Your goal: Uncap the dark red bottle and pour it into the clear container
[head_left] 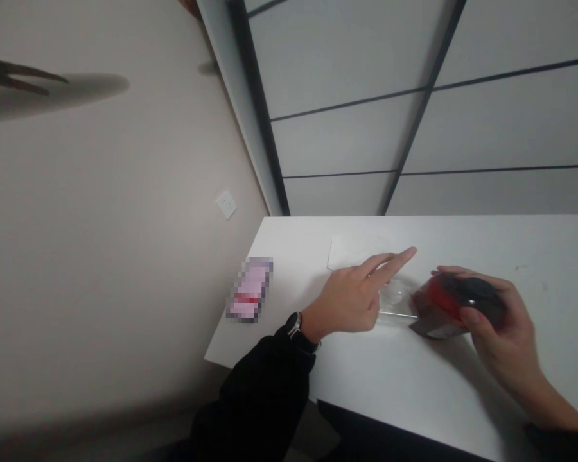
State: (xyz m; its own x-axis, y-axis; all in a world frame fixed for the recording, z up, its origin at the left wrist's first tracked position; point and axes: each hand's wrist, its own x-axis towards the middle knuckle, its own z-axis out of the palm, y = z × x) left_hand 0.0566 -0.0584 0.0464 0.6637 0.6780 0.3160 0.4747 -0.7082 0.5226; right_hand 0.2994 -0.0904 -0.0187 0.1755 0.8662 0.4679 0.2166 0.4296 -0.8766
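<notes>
- White tabletop (414, 385) against beige wall (101, 224).
- Left hand (351, 295) flat, forefinger extended, pressing clear tape strip (395, 305).
- Right hand (501, 327) clasping red-and-black tape dispenser (450, 305).

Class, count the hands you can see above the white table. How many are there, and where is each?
2. The left hand points across the white table at mid-frame; the right hand grips a red-and-black tape dispenser further right.

We hold a red-and-black tape dispenser (455, 305) in our right hand (503, 333); our left hand (354, 295) presses its clear tape (395, 307) onto the white table (414, 378).
</notes>
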